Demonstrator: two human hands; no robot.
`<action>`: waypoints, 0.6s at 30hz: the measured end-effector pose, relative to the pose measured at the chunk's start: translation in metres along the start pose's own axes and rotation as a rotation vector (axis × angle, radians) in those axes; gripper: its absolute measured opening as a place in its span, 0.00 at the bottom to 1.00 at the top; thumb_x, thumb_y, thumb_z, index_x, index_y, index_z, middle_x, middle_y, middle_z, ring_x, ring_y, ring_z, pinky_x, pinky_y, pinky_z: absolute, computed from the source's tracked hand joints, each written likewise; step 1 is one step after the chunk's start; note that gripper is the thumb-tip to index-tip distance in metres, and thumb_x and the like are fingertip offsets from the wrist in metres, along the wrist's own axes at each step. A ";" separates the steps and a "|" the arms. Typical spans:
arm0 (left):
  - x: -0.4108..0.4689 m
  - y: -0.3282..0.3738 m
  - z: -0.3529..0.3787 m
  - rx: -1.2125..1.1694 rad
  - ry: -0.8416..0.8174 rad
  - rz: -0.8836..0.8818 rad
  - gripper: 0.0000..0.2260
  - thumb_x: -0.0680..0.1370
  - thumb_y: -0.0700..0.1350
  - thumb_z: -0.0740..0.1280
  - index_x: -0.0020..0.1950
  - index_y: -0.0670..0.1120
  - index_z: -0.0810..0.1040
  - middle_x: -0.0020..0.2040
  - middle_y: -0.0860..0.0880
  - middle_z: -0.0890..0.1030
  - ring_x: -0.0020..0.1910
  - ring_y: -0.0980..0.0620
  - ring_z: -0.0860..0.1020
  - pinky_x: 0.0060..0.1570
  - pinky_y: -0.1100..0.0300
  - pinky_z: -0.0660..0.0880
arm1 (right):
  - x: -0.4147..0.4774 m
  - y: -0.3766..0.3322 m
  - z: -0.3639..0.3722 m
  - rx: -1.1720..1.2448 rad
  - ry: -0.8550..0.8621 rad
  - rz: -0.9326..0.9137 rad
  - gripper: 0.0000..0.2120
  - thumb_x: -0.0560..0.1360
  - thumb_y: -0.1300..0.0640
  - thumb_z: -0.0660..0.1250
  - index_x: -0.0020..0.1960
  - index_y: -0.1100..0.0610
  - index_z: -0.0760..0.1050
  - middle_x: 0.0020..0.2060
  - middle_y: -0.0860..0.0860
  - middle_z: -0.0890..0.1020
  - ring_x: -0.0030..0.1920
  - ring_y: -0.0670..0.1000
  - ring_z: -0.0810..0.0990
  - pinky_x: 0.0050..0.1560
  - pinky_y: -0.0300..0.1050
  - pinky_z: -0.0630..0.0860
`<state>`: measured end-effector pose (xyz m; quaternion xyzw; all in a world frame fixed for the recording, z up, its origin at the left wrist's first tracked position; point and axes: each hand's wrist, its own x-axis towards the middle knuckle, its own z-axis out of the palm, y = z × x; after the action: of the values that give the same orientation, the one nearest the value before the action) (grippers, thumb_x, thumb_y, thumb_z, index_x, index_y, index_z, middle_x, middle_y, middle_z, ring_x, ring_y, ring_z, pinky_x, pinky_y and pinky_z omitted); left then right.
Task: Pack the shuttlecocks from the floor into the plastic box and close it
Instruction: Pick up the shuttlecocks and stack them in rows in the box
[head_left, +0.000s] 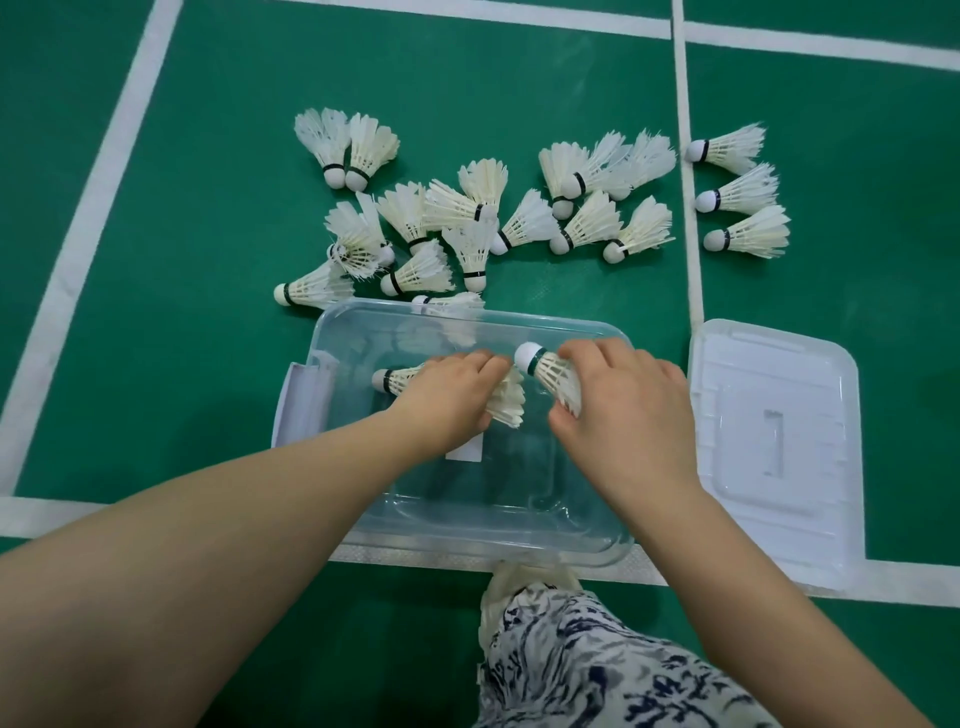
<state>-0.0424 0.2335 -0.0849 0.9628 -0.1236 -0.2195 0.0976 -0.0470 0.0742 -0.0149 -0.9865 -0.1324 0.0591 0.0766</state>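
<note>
Over the clear, round-cornered plastic box (467, 545), the left hand (457, 397) gripped one feathered shuttlecock (506, 404) and the right hand (626, 415) pinched a cork-tipped shuttlecock (548, 374).

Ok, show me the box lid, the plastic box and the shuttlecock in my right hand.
lid (776, 452), head view, on the middle of its top panel.
plastic box (571, 326), head view, on its far rim.
shuttlecock (545, 371), head view, on the feather stems just below the cork; the right hand (623, 415) grips it.
</note>
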 end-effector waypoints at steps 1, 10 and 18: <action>-0.001 -0.002 -0.003 -0.009 0.004 -0.004 0.21 0.75 0.44 0.63 0.66 0.45 0.64 0.64 0.46 0.71 0.61 0.44 0.72 0.58 0.52 0.67 | 0.000 -0.002 -0.001 -0.021 -0.022 -0.005 0.17 0.67 0.56 0.68 0.55 0.53 0.76 0.48 0.53 0.80 0.48 0.58 0.76 0.50 0.50 0.67; -0.006 -0.007 -0.010 0.018 0.036 0.028 0.24 0.74 0.46 0.64 0.69 0.45 0.62 0.65 0.45 0.70 0.61 0.43 0.72 0.59 0.50 0.67 | 0.017 -0.021 0.005 -0.173 -0.305 -0.047 0.12 0.74 0.63 0.58 0.57 0.57 0.68 0.55 0.55 0.75 0.58 0.58 0.71 0.55 0.49 0.65; -0.003 -0.003 -0.008 0.084 0.049 0.035 0.21 0.75 0.46 0.62 0.66 0.45 0.64 0.63 0.45 0.71 0.61 0.44 0.72 0.59 0.51 0.66 | 0.030 -0.025 0.033 -0.042 -0.385 -0.073 0.17 0.74 0.67 0.60 0.62 0.60 0.63 0.58 0.58 0.73 0.59 0.59 0.70 0.52 0.49 0.70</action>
<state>-0.0407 0.2382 -0.0772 0.9688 -0.1470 -0.1889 0.0640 -0.0296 0.1107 -0.0462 -0.9529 -0.1816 0.2408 0.0314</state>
